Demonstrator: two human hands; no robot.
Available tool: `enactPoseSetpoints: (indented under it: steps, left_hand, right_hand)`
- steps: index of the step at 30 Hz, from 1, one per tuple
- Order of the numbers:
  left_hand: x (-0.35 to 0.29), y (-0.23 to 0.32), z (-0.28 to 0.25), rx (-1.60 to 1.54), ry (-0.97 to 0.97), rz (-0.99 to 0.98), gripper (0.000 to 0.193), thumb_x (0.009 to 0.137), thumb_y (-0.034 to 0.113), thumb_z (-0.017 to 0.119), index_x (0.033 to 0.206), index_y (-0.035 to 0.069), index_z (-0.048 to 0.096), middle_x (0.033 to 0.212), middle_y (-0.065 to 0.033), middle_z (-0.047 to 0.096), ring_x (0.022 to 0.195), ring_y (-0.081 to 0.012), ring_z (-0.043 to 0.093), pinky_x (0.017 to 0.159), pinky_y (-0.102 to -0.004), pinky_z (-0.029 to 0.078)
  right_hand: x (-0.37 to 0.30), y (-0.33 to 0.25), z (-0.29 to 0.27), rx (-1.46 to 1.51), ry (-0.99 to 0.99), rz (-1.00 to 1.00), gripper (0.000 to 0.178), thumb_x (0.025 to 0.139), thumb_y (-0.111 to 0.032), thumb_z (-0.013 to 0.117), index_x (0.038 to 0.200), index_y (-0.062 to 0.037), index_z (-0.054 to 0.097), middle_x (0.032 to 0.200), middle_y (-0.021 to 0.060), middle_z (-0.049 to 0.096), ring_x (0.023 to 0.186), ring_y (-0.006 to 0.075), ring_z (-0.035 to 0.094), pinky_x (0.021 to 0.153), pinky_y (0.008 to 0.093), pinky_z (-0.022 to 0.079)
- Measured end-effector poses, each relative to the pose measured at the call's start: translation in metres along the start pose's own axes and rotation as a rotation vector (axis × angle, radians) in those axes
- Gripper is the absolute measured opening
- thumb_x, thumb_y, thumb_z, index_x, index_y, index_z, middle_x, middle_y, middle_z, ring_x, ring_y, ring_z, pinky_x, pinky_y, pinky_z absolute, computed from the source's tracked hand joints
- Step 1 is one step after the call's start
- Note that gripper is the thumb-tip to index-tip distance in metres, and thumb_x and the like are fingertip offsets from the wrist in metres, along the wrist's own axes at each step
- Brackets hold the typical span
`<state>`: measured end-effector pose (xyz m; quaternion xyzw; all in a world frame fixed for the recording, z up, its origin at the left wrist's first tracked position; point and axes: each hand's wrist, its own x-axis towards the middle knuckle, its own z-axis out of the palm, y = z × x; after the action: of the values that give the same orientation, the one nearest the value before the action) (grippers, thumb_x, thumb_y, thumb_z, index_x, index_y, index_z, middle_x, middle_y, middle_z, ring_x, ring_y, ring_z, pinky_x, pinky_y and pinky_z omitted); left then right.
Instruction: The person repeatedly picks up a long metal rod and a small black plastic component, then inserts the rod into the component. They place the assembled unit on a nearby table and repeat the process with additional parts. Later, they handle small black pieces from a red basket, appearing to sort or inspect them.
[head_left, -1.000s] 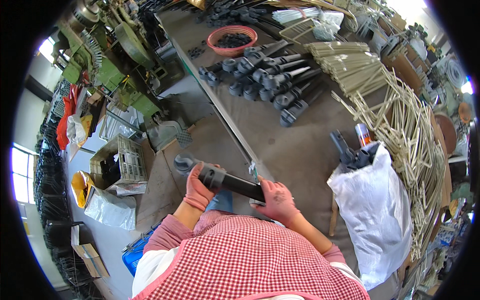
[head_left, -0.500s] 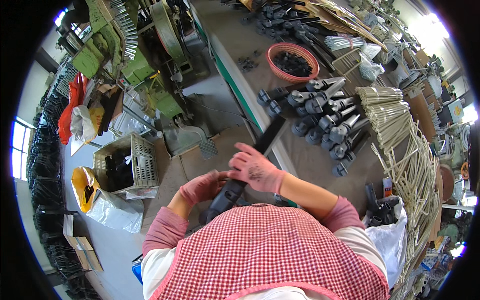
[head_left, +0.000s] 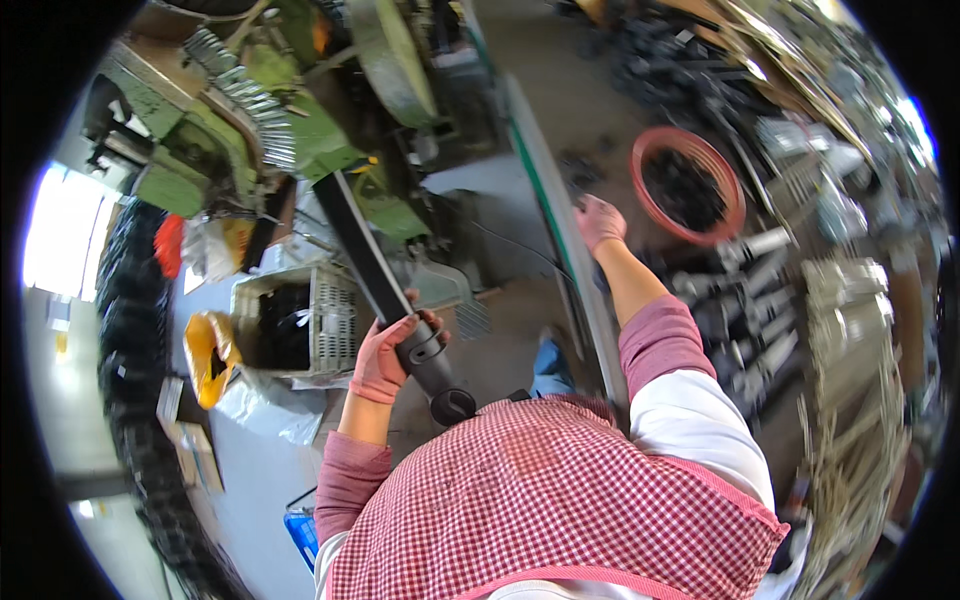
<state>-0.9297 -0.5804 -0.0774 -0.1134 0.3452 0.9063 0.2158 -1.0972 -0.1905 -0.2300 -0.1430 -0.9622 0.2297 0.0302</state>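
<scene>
Left hand gripping a black tube, right hand reaching out by the table edge.
The left hand (head_left: 385,360) is now holding the black tube (head_left: 362,248) alone, near its jointed lower end; the upper end is pointing toward the green machine (head_left: 325,135). The right hand (head_left: 601,221), no longer gripping the tube, is extending near the pink basket (head_left: 735,205); blur is hiding whether it is holding anything. One-handed support is probably leaving the tube freer to swing.
</scene>
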Motion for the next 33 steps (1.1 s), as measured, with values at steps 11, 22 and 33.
enactPoseSetpoints:
  steps: [11,22,33]
  left_hand:
    - [0.118,0.031,0.061,-0.128,0.116,-0.177,0.034,0.097,0.03,0.063,0.123,0.009,0.055,0.095,-0.0154,0.065,0.09,-0.0322,0.066,0.085,-0.0615,0.055]
    - [0.167,0.063,0.029,-0.08,0.085,-0.185,0.028,0.093,0.031,0.069,0.099,0.003,0.065,0.107,-0.0143,0.069,0.101,-0.0312,0.067,0.092,-0.0513,0.055]
    - [0.168,0.088,0.006,-0.106,0.159,-0.073,0.024,0.097,0.028,0.064,0.093,0.005,0.057,0.083,-0.0093,0.063,0.078,-0.0258,0.064,0.074,-0.0397,0.057]
  right_hand:
    - [0.111,0.003,0.073,-0.132,-0.093,0.191,0.041,0.087,-0.043,0.062,0.109,-0.0078,0.064,0.102,0.0172,0.072,0.097,0.0347,0.07,0.082,0.0455,0.056]
    - [-0.032,-0.127,-0.062,1.128,-0.87,-0.215,0.03,0.098,-0.016,0.064,0.119,0.0054,0.062,0.087,0.0001,0.059,0.073,0.0077,0.054,0.069,0.025,0.048]
    - [-0.085,-0.243,-0.055,1.013,-0.527,-0.034,0.033,0.091,-0.025,0.072,0.106,0.0042,0.067,0.091,0.0105,0.068,0.076,0.0147,0.065,0.07,0.0301,0.054]
